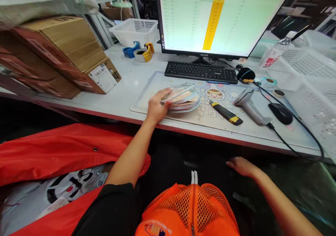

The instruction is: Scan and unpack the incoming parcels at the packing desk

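Front of desk (123,78), 12 o'clock: clear round plastic tub (185,97) resting on a printed desk mat (143,101), tan layers inside, contents unclear.
Left hand (157,107): fingers (164,99) curled over the tub's rim on its 9 o'clock side, holding it.
Right hand (243,166): below the desk's front edge, around 1 o'clock from the wearer; fingers (231,163) loosely spread, holding nothing.
Handling: tub looks light, stiff but brittle, and slippery. Safest grip is the rim, from opposite sides. Avoid squeezing the thin wall.
Beside tub: yellow-and-black utility knife (225,112) at 3 o'clock, close by; grey barcode scanner (249,106) and black mouse (280,113) farther along.
Behind tub: black keyboard (201,72) at 12 o'clock; blue and yellow tape dispensers (139,52) at 11 o'clock.
Left end of desk: cardboard cartons (63,50) at 10 o'clock, one with a white shipping label (103,76); barcode visible, text too small to read.
Monitor (223,15): bezel seems to read "VEKOR"; spreadsheet with an orange column, cells too small to read.
Right end of desk: plastic bottle (273,55) with red lettering, unreadable; white plastic baskets (312,85) at 2 o'clock.
Mat print: cartoon face (214,95), no readable text.
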`<control>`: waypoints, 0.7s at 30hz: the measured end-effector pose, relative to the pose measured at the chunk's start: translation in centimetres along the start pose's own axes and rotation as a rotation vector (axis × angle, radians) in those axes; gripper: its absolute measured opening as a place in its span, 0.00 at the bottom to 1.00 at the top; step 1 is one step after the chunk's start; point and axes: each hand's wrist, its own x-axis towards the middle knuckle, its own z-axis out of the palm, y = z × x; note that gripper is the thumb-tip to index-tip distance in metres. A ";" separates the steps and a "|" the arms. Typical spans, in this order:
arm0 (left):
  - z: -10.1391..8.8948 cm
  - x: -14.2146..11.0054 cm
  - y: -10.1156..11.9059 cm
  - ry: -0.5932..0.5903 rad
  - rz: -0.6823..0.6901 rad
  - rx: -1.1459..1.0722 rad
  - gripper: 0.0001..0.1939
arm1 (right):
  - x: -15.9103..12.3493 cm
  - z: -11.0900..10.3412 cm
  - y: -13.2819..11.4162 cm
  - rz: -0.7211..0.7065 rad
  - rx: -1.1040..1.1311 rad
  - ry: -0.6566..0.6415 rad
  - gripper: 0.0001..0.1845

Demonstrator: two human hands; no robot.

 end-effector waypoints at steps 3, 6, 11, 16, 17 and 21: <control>0.2 0.0 -0.2 0.008 0.019 0.007 0.45 | -1.3 -5.7 -8.4 -0.521 0.068 -0.105 0.22; 0.1 0.0 -0.2 0.031 -0.001 0.013 0.46 | 1.6 -10.4 -16.0 -0.728 0.054 0.499 0.18; -0.2 -0.2 0.0 0.044 -0.061 0.018 0.47 | 11.4 -11.6 -23.4 -0.672 -0.224 0.550 0.19; -0.2 -0.3 0.4 0.087 -0.038 0.098 0.43 | 14.2 -8.5 -25.1 -0.522 -0.277 0.394 0.29; -0.2 -0.4 0.5 0.087 -0.035 0.119 0.42 | 14.2 -8.1 -24.9 -0.521 -0.259 0.370 0.29; -0.1 -0.4 0.7 0.108 -0.039 0.152 0.41 | 14.7 -7.2 -23.3 -0.476 -0.218 0.376 0.19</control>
